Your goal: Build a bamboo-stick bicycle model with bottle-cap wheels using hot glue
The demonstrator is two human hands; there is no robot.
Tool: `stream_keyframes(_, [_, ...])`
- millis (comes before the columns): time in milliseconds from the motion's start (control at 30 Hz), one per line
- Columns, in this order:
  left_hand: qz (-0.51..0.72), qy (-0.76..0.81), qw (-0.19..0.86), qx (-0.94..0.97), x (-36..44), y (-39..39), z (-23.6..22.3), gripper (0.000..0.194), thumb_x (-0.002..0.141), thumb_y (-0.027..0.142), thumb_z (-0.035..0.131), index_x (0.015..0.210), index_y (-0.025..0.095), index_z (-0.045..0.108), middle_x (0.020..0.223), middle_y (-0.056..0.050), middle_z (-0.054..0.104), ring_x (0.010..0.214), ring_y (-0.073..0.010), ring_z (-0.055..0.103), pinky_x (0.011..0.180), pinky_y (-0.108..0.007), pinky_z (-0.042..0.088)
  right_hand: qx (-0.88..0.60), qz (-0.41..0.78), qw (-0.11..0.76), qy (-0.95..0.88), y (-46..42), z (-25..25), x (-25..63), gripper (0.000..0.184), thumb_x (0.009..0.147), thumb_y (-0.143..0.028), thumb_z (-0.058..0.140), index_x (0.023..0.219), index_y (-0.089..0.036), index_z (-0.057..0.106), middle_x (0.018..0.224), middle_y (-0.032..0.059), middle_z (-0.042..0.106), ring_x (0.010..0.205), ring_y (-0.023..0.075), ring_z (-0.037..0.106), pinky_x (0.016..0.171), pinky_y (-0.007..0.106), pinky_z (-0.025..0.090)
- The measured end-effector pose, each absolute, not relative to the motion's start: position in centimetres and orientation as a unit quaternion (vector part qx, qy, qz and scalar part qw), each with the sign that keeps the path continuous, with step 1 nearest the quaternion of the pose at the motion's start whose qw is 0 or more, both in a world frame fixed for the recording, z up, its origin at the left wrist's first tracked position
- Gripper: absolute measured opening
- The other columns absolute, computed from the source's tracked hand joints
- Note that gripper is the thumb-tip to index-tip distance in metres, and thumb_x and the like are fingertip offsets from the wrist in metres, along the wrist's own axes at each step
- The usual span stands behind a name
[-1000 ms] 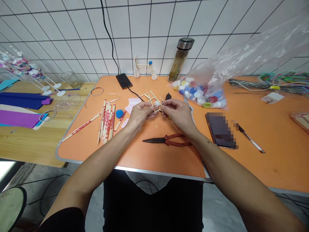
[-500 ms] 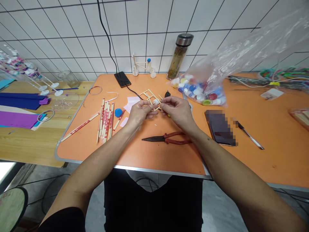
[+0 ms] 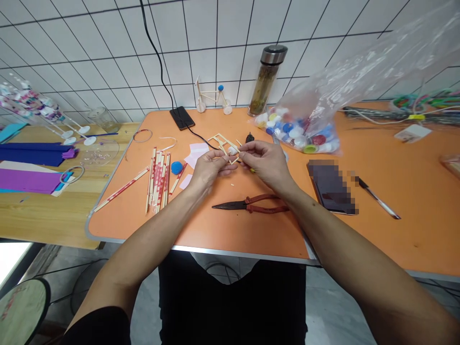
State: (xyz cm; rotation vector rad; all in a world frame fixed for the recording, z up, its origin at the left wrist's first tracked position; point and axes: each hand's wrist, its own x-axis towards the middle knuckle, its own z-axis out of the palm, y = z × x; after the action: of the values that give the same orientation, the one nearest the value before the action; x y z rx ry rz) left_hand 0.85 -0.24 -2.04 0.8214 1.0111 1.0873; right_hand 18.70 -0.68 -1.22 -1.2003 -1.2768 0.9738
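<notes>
Between my hands is a small frame of thin wooden sticks, held above the orange table. My left hand is closed, pinching the frame's lower left part. The fingertips of my right hand are pressed together at its right side, on a short piece of stick near the lower corner. Fingers hide part of the joint. Behind the frame lie a white bottle cap and a dark-tipped tool, partly hidden by my right hand. Long-nose pliers with red handles lie in front, below my right wrist.
Paper-wrapped chopsticks and a blue cap lie left. Behind stand a stick-and-cap bicycle model and a tea bottle. A plastic bag of caps, a phone and a pen are right.
The view has shifted slightly. Both hands stay almost in place with the stick frame between them; my fingers have moved only a little.
</notes>
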Motion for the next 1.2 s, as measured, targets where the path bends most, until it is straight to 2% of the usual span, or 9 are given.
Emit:
stream_keyframes(100, [0.478,0.449,0.661,0.365,0.87,-0.26,-2.04,0.018,0.097,0.016,0.085,0.094,0.017,0.068,0.101,-0.009,0.09,0.076,-0.0164,0.087,0.069,-0.021,0.064,-0.506,0.409,0.536,-0.538,-0.66,-1.25,18.77,0.023,0.071,-0.035,0.086,0.088,-0.019,0.084,0.081,0.0038,0.081,0.065,0.0151,0.068,0.061,0.028,0.061])
stream_keyframes(300, [0.478,0.45,0.66,0.364,0.93,-0.26,-2.13,0.025,0.092,0.021,0.093,0.094,0.018,0.068,0.104,-0.009,0.09,0.082,-0.018,0.088,0.071,-0.022,0.064,-0.508,0.409,0.533,-0.539,-0.67,-1.21,18.83,0.022,0.072,-0.035,0.088,0.088,-0.02,0.084,0.083,0.0042,0.081,0.067,0.0156,0.069,0.062,0.028,0.062])
stream_keyframes(833, [0.485,0.444,0.662,0.359,1.08,-0.32,-2.18,0.019,0.097,0.017,0.087,0.092,0.017,0.069,0.102,-0.009,0.089,0.077,-0.0162,0.086,0.072,-0.022,0.063,-0.506,0.409,0.537,-0.537,-0.68,-1.04,18.7,0.02,0.072,-0.033,0.085,0.086,-0.019,0.084,0.079,0.0029,0.08,0.062,0.0135,0.065,0.058,0.027,0.058])
stream_keyframes(1200, [0.487,0.444,0.662,0.359,1.08,-0.39,-2.12,0.017,0.099,0.017,0.085,0.093,0.017,0.069,0.102,-0.009,0.09,0.077,-0.0165,0.087,0.072,-0.022,0.063,-0.51,0.411,0.536,-0.533,-0.77,-0.9,18.66,0.017,0.072,-0.032,0.086,0.085,-0.02,0.084,0.08,0.003,0.081,0.062,0.0135,0.066,0.059,0.027,0.06])
